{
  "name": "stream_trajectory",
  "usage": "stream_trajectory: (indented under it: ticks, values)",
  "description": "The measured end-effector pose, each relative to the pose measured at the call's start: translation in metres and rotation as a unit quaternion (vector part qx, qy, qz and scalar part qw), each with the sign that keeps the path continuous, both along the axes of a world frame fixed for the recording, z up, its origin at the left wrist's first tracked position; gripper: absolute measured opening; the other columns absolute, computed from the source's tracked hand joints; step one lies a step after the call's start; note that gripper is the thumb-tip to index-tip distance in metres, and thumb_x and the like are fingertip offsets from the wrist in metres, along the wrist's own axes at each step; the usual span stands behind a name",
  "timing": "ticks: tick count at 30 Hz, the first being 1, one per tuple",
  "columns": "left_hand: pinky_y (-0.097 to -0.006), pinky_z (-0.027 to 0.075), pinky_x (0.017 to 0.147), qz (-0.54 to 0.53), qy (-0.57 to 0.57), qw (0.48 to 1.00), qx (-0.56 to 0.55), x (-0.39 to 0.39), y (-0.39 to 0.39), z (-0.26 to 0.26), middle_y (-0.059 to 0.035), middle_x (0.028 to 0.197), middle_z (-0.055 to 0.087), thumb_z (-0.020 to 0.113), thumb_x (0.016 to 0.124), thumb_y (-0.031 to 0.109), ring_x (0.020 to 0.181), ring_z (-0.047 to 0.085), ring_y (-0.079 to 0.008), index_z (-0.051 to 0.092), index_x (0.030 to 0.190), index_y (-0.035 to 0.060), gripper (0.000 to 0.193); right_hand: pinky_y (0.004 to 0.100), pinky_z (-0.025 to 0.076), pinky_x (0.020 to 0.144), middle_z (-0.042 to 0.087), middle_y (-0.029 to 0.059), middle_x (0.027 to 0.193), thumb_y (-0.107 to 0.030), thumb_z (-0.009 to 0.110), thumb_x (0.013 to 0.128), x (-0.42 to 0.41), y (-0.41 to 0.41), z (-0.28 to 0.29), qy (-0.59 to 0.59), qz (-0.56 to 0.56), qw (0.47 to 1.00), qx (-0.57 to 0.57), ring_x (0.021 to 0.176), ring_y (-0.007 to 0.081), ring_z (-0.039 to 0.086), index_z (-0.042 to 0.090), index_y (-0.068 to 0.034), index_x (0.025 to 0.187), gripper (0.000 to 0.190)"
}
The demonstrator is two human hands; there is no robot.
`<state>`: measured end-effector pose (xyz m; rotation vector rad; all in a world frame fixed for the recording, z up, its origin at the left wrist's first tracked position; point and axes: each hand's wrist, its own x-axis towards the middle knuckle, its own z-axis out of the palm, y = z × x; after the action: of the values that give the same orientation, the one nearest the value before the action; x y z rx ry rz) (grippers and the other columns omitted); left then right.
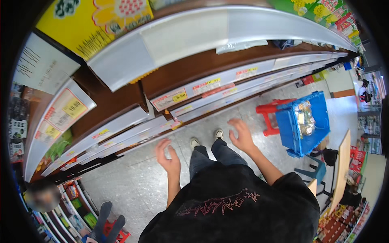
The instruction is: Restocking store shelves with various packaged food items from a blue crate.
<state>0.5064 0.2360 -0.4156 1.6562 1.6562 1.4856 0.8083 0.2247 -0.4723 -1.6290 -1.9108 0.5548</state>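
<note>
My left hand (169,156) hangs over the floor in front of the lower shelves, its fingers curled apart and nothing in it. To the right, my right hand (241,135) is also empty, with thumb and fingers spread. Both are in the air, touching nothing. Ahead of them runs a brown store shelf (188,73) whose pale edge strips hold price tags (170,99). Right of my right hand, a blue plastic crate (316,121) with small wrapped packages (305,118) inside rests on a red plastic stool (269,121).
At lower left, another person's legs (104,218) show beside a red stool (123,235), near stocked shelves (73,212). A teal stool (316,170) and a light wooden board (340,173) stand at the right. Yellow packaging (100,27) sits on the upper shelf.
</note>
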Motion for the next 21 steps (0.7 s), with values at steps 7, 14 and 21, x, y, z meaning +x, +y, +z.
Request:
stream_trajectory:
  ticks: [7, 14, 21]
  values:
    - [-0.0401, 0.042, 0.088, -0.399, 0.061, 0.882, -0.243, 0.012, -0.041, -0.039, -0.0182, 0.11, 0.055, 0.056, 0.08, 0.013, 0.104, 0.052, -0.0353, 0.053, 0.112, 0.0033, 0.033, 0.0389, 0.045, 0.082, 0.062, 0.0259, 0.096, -0.058, 0.055, 0.075, 0.09, -0.173, -0.145, -0.054, -0.102, 0.829, -0.547, 0.095, 0.0332, 0.059, 0.063, 0.006, 0.094, 0.068]
    - [-0.0405, 0.042, 0.087, -0.143, 0.096, 0.951, -0.258, 0.025, -0.082, -0.037, -0.0191, 0.108, 0.055, 0.056, 0.081, 0.019, 0.101, 0.052, -0.0364, 0.051, 0.116, 0.0038, 0.039, 0.0297, 0.048, 0.065, 0.064, 0.0137, 0.083, -0.029, 0.062, 0.077, 0.147, -0.17, -0.178, 0.066, -0.163, 0.866, -0.469, 0.071, 0.0192, 0.061, 0.055, 0.004, 0.11, 0.048]
    - [-0.0426, 0.042, 0.085, -0.169, 0.272, 0.902, -0.291, 0.085, -0.156, -0.034, -0.0179, 0.104, 0.056, 0.056, 0.08, 0.021, 0.1, 0.053, -0.0364, 0.052, 0.114, 0.0082, 0.037, 0.0258, 0.045, 0.062, 0.061, 0.0069, 0.081, -0.023, 0.057, 0.083, 0.211, -0.166, -0.175, 0.167, -0.126, 0.912, -0.353, 0.069, 0.0135, 0.056, 0.054, 0.0, 0.113, 0.038]
